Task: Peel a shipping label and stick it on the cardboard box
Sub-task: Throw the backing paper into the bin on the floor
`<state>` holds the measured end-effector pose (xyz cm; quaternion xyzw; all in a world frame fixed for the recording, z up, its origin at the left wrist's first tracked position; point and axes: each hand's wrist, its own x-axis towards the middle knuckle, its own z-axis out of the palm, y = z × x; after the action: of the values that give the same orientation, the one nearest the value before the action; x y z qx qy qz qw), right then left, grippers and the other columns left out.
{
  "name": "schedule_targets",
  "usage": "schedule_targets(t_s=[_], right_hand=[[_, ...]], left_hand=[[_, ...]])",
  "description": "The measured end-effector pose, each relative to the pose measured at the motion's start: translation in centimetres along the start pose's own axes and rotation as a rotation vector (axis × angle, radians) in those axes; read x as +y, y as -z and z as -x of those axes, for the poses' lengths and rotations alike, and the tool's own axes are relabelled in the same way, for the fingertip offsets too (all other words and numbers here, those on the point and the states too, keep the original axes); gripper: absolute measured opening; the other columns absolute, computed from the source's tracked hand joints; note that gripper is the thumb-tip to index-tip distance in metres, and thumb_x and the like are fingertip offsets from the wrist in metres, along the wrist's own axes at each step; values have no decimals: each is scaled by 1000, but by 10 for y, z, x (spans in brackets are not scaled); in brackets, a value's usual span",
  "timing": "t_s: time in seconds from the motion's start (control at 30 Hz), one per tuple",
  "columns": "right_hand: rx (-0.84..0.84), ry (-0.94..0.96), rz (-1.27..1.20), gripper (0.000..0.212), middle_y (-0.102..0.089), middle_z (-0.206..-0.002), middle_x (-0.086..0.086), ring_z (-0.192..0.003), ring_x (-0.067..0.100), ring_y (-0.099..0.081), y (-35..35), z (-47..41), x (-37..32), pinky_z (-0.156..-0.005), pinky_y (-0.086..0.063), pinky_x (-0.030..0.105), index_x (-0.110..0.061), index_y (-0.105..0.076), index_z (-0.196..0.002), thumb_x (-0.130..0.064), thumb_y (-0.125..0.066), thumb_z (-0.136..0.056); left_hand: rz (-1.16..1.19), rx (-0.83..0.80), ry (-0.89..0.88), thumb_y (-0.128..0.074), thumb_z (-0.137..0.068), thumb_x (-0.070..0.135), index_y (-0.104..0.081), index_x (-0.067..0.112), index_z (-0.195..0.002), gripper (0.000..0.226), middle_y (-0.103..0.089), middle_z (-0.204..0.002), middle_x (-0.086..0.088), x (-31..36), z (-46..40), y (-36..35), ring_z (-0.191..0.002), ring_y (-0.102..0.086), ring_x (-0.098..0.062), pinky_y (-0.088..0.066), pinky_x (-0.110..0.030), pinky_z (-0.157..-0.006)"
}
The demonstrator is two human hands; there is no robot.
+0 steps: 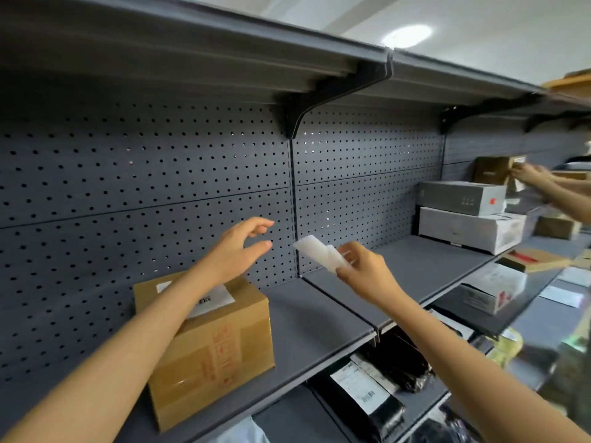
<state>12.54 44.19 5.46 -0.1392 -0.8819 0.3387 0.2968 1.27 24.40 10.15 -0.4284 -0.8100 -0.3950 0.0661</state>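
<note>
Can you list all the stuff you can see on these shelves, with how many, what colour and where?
cardboard box: one, brown, left on the middle shelf
label: one, white, stuck on the box top
shelf: grey, with a holed back panel
white paper strip: one, in the right hand
stacked boxes: two, grey on white, right on the shelf
black bags: several, lower shelf
another person's hands: far right, on a brown box
left hand: open, above the box
right hand: pinching the strip
</note>
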Motion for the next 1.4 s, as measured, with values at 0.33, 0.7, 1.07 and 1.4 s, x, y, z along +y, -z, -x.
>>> schedule_targets(t_s=[0.33,0.7,1.07,1.4], right_hand=[[223,-85,63,34,-58,-97,3,-83,18,-53,105,44,38,-67,-42,27,-12,-54,-114,-14,-55,-80],[380,-239,181,33,-58,-98,3,-77,16,-55,247,95,139,-49,-39,15,-11,-54,-114,-14,-56,-81],[508,-394,208,33,-57,-97,4,-84,17,-55,353,141,236,-55,-38,15,-8,-55,-113,-12,-57,-80],[482,-628,187,30,-62,-95,7,-78,20,-59,341,174,341,-60,-44,25,-12,-61,-107,-9,-60,-76]], left_hand=[[123,-152,-133,-49,-89,23,-47,30,-123,34,-48,-122,7,75,-12,-84,-121,-43,-12,-33,-36,-105],[241,-298,-271,-48,-90,21,-47,26,-124,34,-50,-124,3,181,-54,-220,-116,-43,-10,-30,-26,-95],[400,-460,-322,-49,-90,14,-49,21,-121,33,-52,-122,-2,267,-90,-358,-113,-45,-11,-31,-26,-94],[494,-692,-225,-49,-89,11,-50,20,-118,31,-54,-114,-2,253,-91,-479,-108,-48,-12,-37,-16,-82]])
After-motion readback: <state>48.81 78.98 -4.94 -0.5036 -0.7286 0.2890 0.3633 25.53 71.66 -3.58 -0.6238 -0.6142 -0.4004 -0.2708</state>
